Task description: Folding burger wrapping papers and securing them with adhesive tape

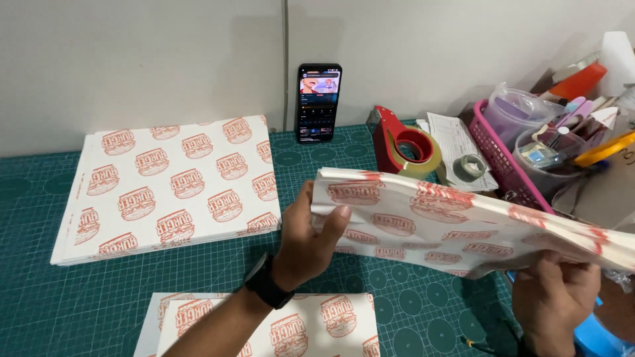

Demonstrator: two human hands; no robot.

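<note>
— Two hands are seen on one bundle of printed paper sheets (456, 228), which is held in the air above the green cutting mat (79, 304), right of centre. How is it gripped?

— The bundle's near left corner is pinched by the left hand (311, 241), thumb on top, fingers underneath and mostly hidden. Its right part is supported from below by the right hand (552, 301), closed around the lower edge; that hand's fingertips are covered by the paper, and its wrist is cut off by the frame's bottom edge.

— Can the number of sheets be told?

— It cannot; only layered edges are made out. The bundle's far right end is cut off by the frame.

— What is seen around it?

— A black wristband (266, 283) is worn on the left wrist. A flat stack of the same paper (172, 188) is laid on the mat to the left, well apart. More sheets (311, 327) are placed near the bottom edge, partly cut off and partly covered by the forearm. Behind the bundle, a red tape dispenser (405, 142) is partly hidden by it. A phone (319, 102) is leaned upright against the wall. A pink basket (506, 168) of tools is crowded at the right; its contents are hard to separate.
</note>
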